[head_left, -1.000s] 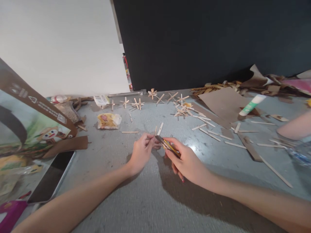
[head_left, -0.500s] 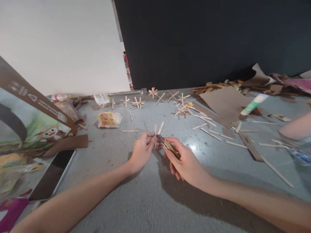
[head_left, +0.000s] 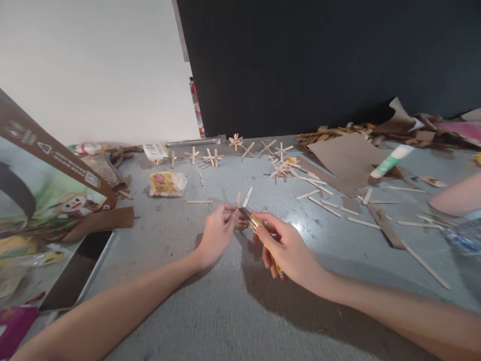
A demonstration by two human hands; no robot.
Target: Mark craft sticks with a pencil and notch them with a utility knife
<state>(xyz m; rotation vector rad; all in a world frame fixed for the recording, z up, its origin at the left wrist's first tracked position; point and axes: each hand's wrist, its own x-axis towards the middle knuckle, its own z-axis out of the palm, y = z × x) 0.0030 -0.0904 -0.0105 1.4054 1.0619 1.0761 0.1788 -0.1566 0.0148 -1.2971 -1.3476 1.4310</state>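
My left hand [head_left: 218,233] is closed, pinching small crossed wooden craft sticks [head_left: 247,196] between thumb and fingers in the middle of the head view. The upper ends of two sticks poke up above the fingertips; their lower parts are partly hidden. In my right hand [head_left: 291,248] is a yellow and dark utility knife [head_left: 257,223], its front end touching or very near the sticks beside my left thumb. One loose craft stick [head_left: 200,201] lies flat on the grey surface [head_left: 180,311] left of my hands.
Several crossed-stick pieces [head_left: 235,142] line the back. Loose sticks [head_left: 325,206], brown cardboard [head_left: 334,160] and a glue stick [head_left: 392,161] lie right, near another person's arm [head_left: 456,198]. A phone [head_left: 75,271], a printed bag [head_left: 67,180] and a yellow packet [head_left: 167,184] are left.
Both hands keep their hold at nearly the same spot. The knife has turned slightly in my right hand, showing more of its yellow side. The whole view has shifted a little.
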